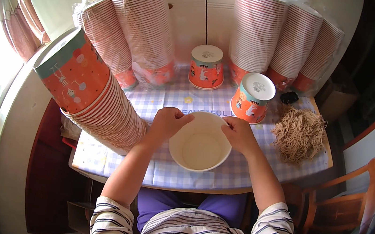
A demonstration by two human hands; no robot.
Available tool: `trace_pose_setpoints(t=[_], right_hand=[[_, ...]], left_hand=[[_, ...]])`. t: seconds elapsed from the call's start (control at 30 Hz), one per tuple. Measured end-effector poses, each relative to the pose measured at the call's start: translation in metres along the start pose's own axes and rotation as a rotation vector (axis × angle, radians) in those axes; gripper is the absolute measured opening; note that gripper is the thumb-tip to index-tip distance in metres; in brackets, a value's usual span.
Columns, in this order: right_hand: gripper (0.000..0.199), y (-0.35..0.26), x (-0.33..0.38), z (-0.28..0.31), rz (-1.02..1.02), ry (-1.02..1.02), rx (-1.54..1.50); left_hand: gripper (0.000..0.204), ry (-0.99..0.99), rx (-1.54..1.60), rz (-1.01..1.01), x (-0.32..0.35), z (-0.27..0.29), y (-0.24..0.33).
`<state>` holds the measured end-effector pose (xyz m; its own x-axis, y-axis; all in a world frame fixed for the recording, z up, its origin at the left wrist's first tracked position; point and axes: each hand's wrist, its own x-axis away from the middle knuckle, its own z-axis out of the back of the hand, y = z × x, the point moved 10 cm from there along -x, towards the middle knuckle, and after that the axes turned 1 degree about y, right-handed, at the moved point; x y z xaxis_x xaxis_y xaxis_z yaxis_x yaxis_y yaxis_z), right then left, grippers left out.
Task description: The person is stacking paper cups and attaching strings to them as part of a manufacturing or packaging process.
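A white-lined paper bucket [202, 147] is tipped so that I look into its bare inside, close to the table's near edge. My left hand [172, 122] pinches its rim at the upper left. On the opposite side, my right hand [237, 132] grips the rim between thumb and fingers. Behind it, two orange-and-green paper buckets stand upside down: one bucket [206, 67] at the back middle, another bucket [253, 97] just beyond my right hand. To the right lies a heap of tan rubber bands or string loops [298, 135]; which, I cannot tell.
A tall stack of nested buckets [99, 100] rises beside my left forearm. Plastic-wrapped stacks stand at the back left [145, 26] and back right [258, 31]. A small black object [289, 98] lies by the heap. A wooden chair [342, 203] is at right.
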<state>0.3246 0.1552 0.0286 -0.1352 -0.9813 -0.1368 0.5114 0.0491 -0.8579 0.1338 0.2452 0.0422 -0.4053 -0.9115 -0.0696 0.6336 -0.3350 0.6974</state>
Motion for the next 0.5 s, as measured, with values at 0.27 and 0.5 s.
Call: trace_pose_setpoints(t=[0.27,0.5], right_hand=[[0.026,-0.002,-0.003,0.008,-0.004,0.038,-0.109],[0.020,0.040,0.006,0.098,-0.036,0.176,0.037]], left_hand=[[0.026,-0.130,0.225,0.000,-0.001,-0.009,-0.016],[0.037,-0.012,0.273,-0.002,0.016,0.009,-0.029]])
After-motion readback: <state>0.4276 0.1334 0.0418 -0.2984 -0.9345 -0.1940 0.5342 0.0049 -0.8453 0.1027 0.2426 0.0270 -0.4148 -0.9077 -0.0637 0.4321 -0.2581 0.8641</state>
